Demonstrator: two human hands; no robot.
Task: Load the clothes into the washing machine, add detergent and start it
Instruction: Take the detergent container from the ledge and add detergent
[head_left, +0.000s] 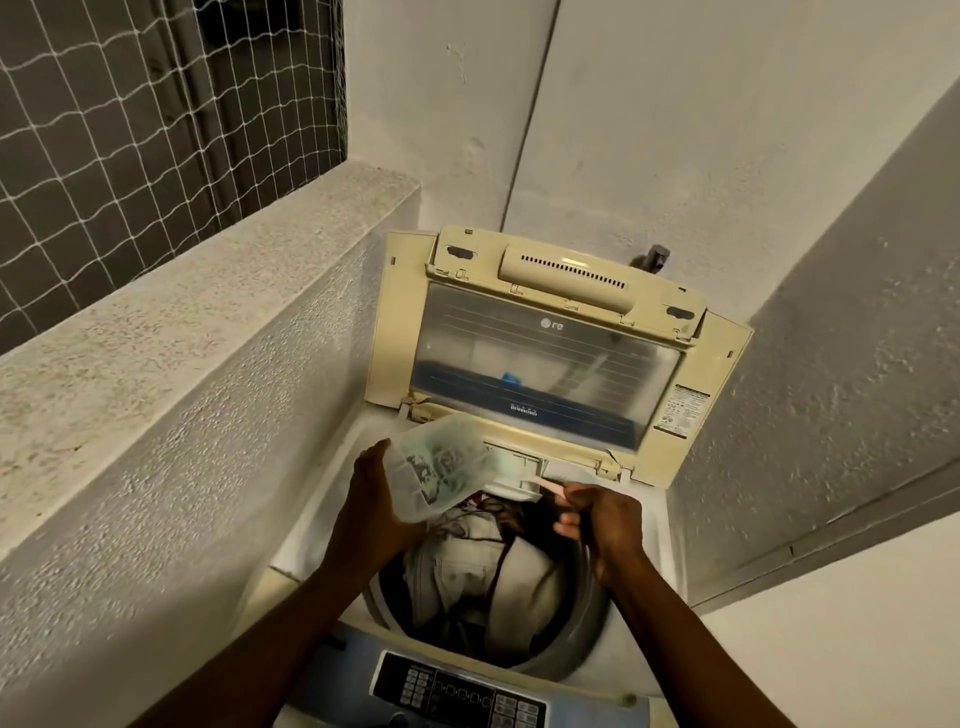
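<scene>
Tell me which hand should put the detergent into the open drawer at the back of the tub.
Right. The right hand holds a pink scoop whose tip is at the detergent drawer. The left hand is busy holding the tilted detergent container.

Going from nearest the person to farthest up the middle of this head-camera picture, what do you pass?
Control panel → drum full of clothes → left hand tilting a clear plastic container, beside the right hand pinching a small pink scoop → raised lid → wall tap.
</scene>
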